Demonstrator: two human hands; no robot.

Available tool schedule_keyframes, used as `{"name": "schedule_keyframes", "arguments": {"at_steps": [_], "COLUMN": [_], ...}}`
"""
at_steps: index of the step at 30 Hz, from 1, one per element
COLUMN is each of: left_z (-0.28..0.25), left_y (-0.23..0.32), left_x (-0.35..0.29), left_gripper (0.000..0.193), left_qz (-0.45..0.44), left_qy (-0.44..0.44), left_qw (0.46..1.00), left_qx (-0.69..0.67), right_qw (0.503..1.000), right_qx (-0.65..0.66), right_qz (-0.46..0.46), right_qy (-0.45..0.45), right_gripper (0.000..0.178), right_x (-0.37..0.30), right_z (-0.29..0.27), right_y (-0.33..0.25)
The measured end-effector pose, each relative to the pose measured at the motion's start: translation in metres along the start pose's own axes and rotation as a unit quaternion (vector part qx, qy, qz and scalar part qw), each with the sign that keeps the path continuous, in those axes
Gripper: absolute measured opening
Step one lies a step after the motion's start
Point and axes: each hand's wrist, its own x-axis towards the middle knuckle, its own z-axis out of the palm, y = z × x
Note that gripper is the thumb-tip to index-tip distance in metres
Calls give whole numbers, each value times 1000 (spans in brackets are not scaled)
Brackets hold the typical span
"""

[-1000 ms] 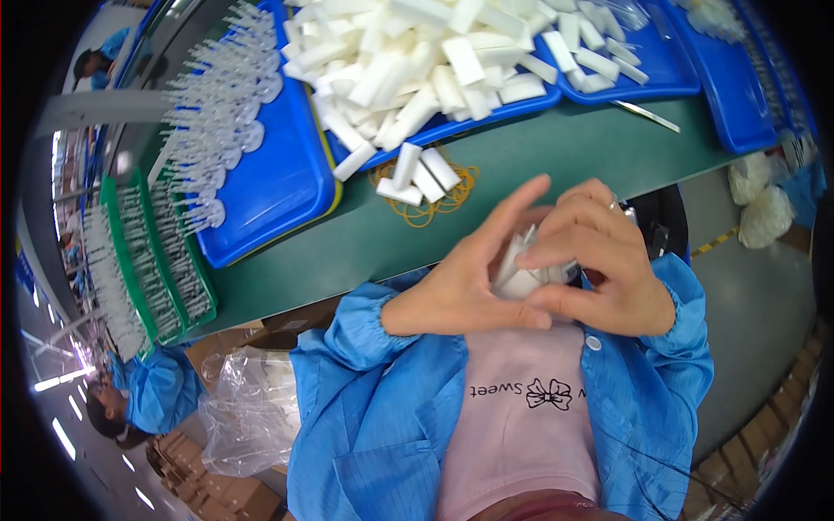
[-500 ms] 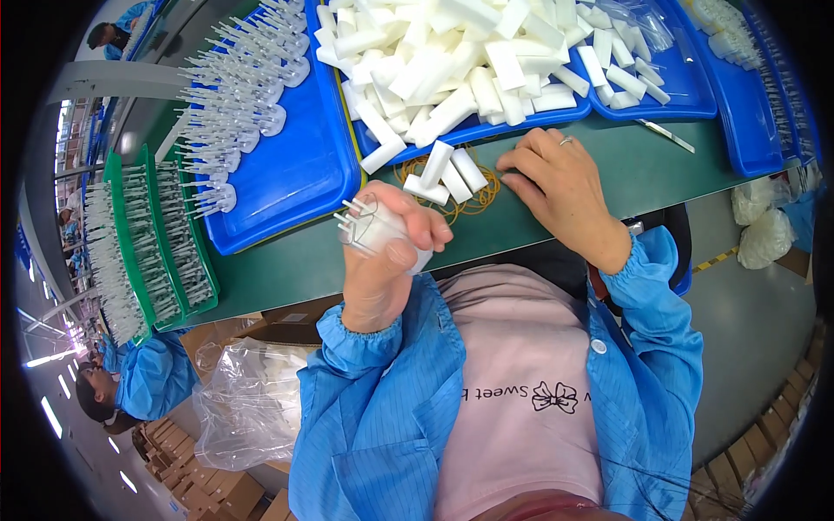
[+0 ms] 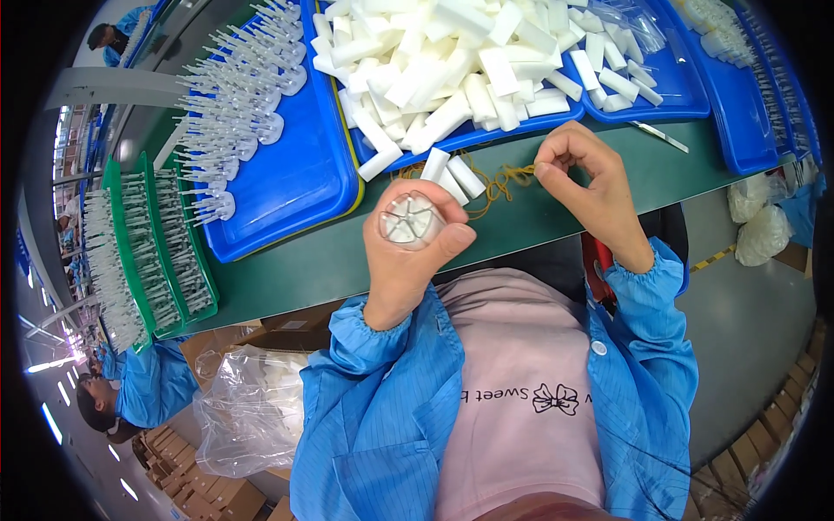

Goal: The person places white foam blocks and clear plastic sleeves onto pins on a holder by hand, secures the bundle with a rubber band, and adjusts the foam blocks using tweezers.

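My left hand point(image 3: 398, 269) is closed round a whitish cylindrical piece point(image 3: 408, 220). Its round end faces up, with thin wire-like lines spreading from the centre like spokes. Just beyond that hand, a few loose white foam blocks point(image 3: 467, 176) lie on the green table. To the right, my right hand point(image 3: 592, 178) pinches a strand of tangled yellow-brown rubber bands point(image 3: 497, 187) between thumb and fingers. The strand stretches from its fingertips back to the bands lying by the blocks. My left fingers hide part of the cylindrical piece.
A blue tray point(image 3: 543, 115) heaped with white foam blocks stands beyond my hands. At left, another blue tray point(image 3: 291, 193) bears clear spiky parts point(image 3: 248, 95), beside green racks point(image 3: 156, 252) of similar ones. A thin blade-like tool point(image 3: 660, 136) lies at right. A person point(image 3: 156, 382) in blue sits at left.
My right hand has closed on the rubber bands and drawn a strand to the right. My left hand has shifted right and turned the cylindrical piece so its spoked end faces up.
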Motion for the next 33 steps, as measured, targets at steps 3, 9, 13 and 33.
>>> {"name": "schedule_keyframes", "arguments": {"at_steps": [3,9,13,33], "left_z": [10,31,37,22], "left_y": [-5,-17,-17,16], "left_x": [2,13,15,28], "left_gripper": [34,39,52,82], "left_qz": [47,204,195,-221], "left_qy": [-31,-41,-60,-311], "left_qw": [996,951,947,889], "left_qx": [71,228,248,-255], "right_qw": [1000,998,997,712], "right_qx": [23,6,-11,684], "right_qz": [6,-59,-79,88], "right_qy": [-6,23,14,-133], "right_gripper": [4,7,8,63], "right_x": [-3,-10,-13,-13], "right_z": [1,6,9,-31], "right_y": [-5,-19,-25,-19]}}
